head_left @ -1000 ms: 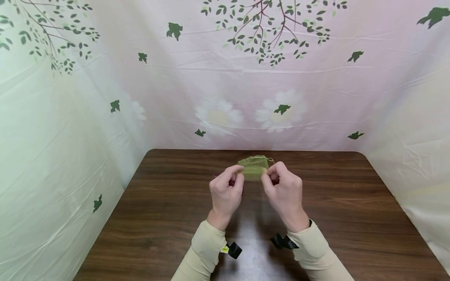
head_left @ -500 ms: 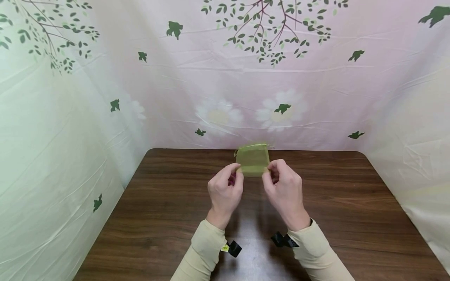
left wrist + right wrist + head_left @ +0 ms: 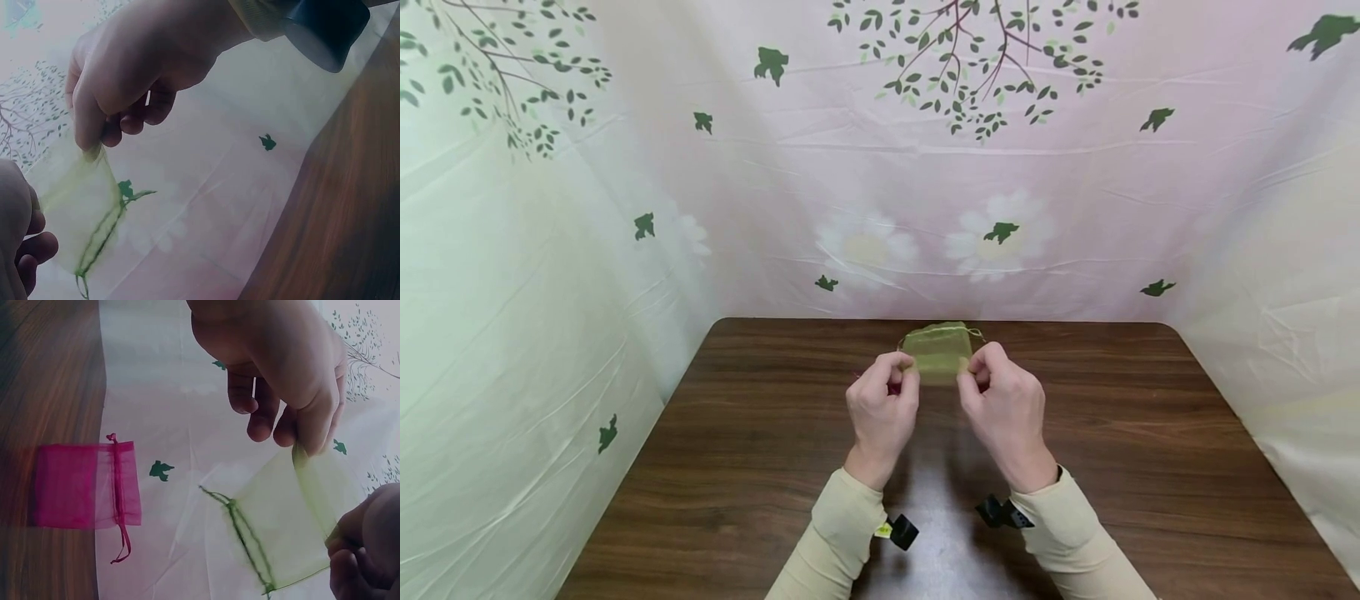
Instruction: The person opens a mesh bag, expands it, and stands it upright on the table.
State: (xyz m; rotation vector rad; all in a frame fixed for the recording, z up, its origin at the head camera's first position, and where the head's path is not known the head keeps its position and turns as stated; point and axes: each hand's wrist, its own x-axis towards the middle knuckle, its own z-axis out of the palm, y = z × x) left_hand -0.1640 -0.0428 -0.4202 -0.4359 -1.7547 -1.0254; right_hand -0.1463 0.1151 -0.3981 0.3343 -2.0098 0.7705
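A sheer yellow-green drawstring pouch (image 3: 938, 348) is stretched between both hands above the table. My left hand (image 3: 882, 412) pinches one lower corner between thumb and forefinger. The opposite lower corner is pinched by my right hand (image 3: 1006, 408). In the right wrist view, the green pouch (image 3: 275, 519) has its cord end pointing away from the fingers, with cord loops at the sides. A magenta sheer drawstring pouch (image 3: 69, 487) shows at the left of that view, overlapping the table edge; what supports it cannot be told. The head view shows only bits of magenta behind my left hand.
The dark wood table (image 3: 760, 433) spreads around both forearms. A printed cloth curtain (image 3: 917, 183) with leaves, birds and flowers rises behind its far edge and along both sides. Black wrist cameras (image 3: 903, 532) sit on both wrists.
The green pouch's cord end swung up toward the far table edge half a second ago and has now tipped lower again. Both hands keep their pinch, barely shifting.
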